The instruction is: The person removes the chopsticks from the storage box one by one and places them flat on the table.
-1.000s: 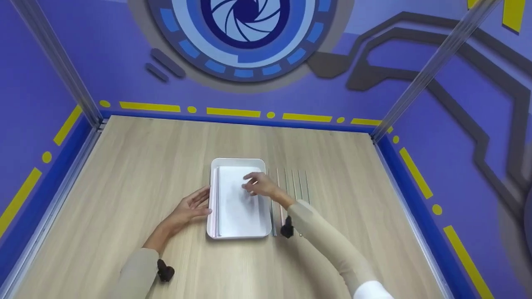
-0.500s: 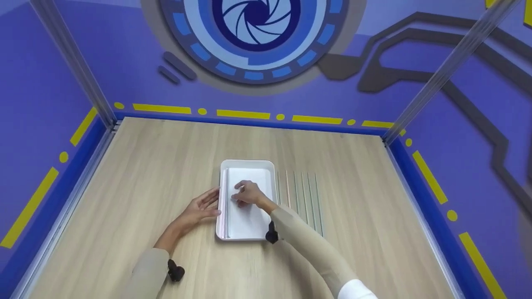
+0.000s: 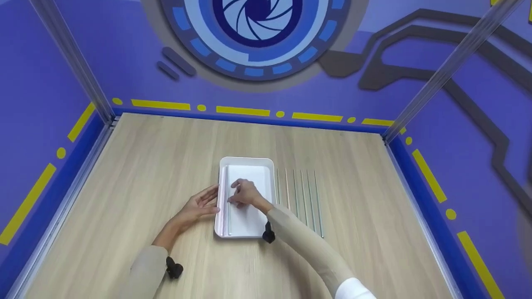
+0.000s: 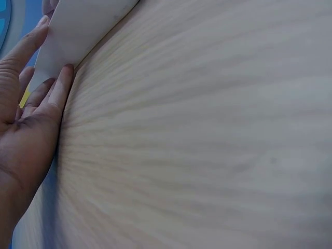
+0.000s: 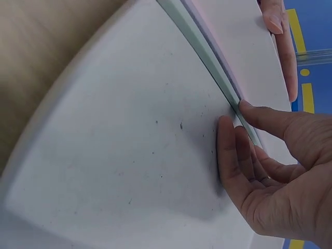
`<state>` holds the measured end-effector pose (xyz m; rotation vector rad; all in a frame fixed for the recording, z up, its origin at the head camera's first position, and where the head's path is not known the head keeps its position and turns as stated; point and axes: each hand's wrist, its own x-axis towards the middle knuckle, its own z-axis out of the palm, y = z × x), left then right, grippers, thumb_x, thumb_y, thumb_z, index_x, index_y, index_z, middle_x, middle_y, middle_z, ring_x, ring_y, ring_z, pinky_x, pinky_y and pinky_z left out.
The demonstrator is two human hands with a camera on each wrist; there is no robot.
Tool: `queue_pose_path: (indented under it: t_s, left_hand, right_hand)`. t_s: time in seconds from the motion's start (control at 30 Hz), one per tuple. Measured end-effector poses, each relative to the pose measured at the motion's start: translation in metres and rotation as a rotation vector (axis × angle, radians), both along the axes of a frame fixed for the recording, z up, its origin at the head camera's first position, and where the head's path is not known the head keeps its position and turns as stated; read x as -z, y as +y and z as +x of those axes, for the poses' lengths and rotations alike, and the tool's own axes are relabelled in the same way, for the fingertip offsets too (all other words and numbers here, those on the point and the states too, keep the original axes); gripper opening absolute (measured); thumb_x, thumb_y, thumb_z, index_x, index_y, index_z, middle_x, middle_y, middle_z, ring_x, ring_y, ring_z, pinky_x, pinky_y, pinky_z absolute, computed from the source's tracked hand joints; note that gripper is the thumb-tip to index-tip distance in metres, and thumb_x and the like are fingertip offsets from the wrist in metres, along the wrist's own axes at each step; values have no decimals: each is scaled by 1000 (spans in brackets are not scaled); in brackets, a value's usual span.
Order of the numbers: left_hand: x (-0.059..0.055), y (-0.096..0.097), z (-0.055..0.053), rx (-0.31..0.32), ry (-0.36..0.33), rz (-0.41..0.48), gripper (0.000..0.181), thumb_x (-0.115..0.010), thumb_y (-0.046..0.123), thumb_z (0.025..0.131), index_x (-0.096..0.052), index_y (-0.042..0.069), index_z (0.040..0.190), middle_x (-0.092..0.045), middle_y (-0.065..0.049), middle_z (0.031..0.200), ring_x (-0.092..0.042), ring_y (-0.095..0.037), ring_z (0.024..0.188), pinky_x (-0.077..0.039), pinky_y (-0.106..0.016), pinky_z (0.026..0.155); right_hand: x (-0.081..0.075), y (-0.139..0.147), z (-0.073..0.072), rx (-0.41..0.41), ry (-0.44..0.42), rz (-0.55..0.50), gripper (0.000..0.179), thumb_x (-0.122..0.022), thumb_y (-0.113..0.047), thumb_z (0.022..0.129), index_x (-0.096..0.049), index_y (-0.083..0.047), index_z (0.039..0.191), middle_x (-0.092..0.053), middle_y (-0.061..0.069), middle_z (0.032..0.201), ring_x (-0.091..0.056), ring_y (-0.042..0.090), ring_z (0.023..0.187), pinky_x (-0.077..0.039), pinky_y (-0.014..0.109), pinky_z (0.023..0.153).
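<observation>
A white rectangular tray (image 3: pixel 251 230) stands on the wooden table. Along its left inner side lie thin, straw-like sticks: a pink one (image 3: pixel 222 216), a purple-grey one (image 5: pixel 220 57) and a pale green one (image 5: pixel 197 49). My right hand (image 3: pixel 245 194) reaches into the tray, with thumb and curled index finger at the green stick, seemingly pinching it. The other fingers curl close to the tray floor. My left hand (image 3: pixel 197 211) touches the tray's left outer wall with fairly straight fingers; the left wrist view shows its fingertips (image 4: pixel 66 72) against that wall.
Several thin coloured sticks (image 3: pixel 309 199) lie side by side on the table (image 3: pixel 166 166), just right of the tray. My right forearm (image 3: pixel 307 241) crosses above their near ends. Blue-purple panels (image 3: pixel 291 91) enclose the table at the back and sides.
My right hand has moved left and slightly down across the tray, to the sticks at its left side. The left hand stays on the tray wall. The head view has shifted a little.
</observation>
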<state>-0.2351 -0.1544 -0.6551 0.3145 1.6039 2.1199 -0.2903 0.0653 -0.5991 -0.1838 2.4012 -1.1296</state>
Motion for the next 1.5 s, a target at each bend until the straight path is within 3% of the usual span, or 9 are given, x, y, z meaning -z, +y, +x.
queue_pose_path:
  t_s: [0.17, 0.4, 0.53, 0.7, 0.9, 1.07, 1.27, 1.4, 1.5]
  left_hand:
    - [-3, 0, -1, 2, 4, 11, 89, -69, -4, 92, -15, 2, 163, -12, -23, 171, -13, -39, 158, -42, -25, 118]
    - [-3, -1, -3, 2, 15, 6, 88, -68, -4, 93, -16, 3, 163, -14, -23, 170, -16, -39, 157, -43, -24, 117]
    - [-2, -1, -2, -4, 17, 3, 87, -68, -5, 93, -16, 3, 163, -14, -23, 170, -16, -39, 157, -43, -24, 117]
    - [-3, -1, -1, -1, 10, -15, 87, -68, -2, 94, -15, 2, 163, -12, -22, 171, -13, -39, 158, -42, -25, 118]
    - [-3, -1, 1, -5, -6, -27, 88, -69, -1, 94, -14, 1, 163, -12, -22, 171, -12, -38, 159, -41, -24, 119]
    - [-2, 0, 1, -24, -21, -33, 88, -70, -2, 93, -17, 2, 163, -15, -21, 171, -15, -36, 159, -43, -22, 117]
    - [-1, 1, 2, -20, -18, -43, 88, -71, -1, 93, -17, 3, 163, -16, -22, 170, -18, -38, 158, -46, -25, 116]
    - [-1, 1, 3, -19, -24, -26, 88, -70, -2, 93, -17, 4, 163, -16, -22, 170, -18, -39, 157, -47, -26, 115]
    - [-1, 2, 3, -22, -22, -17, 88, -70, -2, 93, -18, 4, 163, -16, -22, 170, -18, -38, 158, -47, -25, 115]
  right_hand:
    - [-3, 1, -3, 9, -10, 48, 36, -80, -5, 85, -66, 0, 118, -65, 2, 79, -74, 24, 66, -66, 31, 58]
    - [-7, 3, 0, -4, 61, 236, 24, -78, -10, 88, -67, -4, 109, -68, 5, 83, -68, 13, 56, -59, 22, 47]
    - [-8, 8, 1, -23, 106, 243, 15, -76, -10, 89, -70, -3, 101, -71, 6, 83, -62, 10, 55, -54, 18, 45]
    - [-10, 21, -1, -77, 116, 147, 15, -73, -10, 92, -69, -2, 104, -71, 7, 86, -61, 10, 58, -55, 19, 48]
    - [-12, 42, -2, -172, 41, -50, 23, -69, -9, 97, -64, -1, 119, -74, 15, 91, -70, 16, 62, -66, 33, 54]
    - [-12, 57, -3, -240, 51, -158, 30, -65, -8, 100, -63, 4, 128, -74, 25, 98, -66, 8, 66, -65, 29, 55]
    - [-12, 71, 0, -217, -34, -271, 36, -63, -11, 101, -60, 5, 133, -69, 32, 106, -64, 12, 76, -58, 20, 52]
    - [-13, 79, 3, -184, -55, -308, 38, -64, -14, 102, -59, 4, 134, -70, 27, 103, -63, 14, 78, -56, 20, 51]
    - [-14, 86, 5, -165, -35, -310, 39, -64, -19, 102, -60, 3, 134, -71, 15, 97, -61, 11, 77, -54, 20, 52]
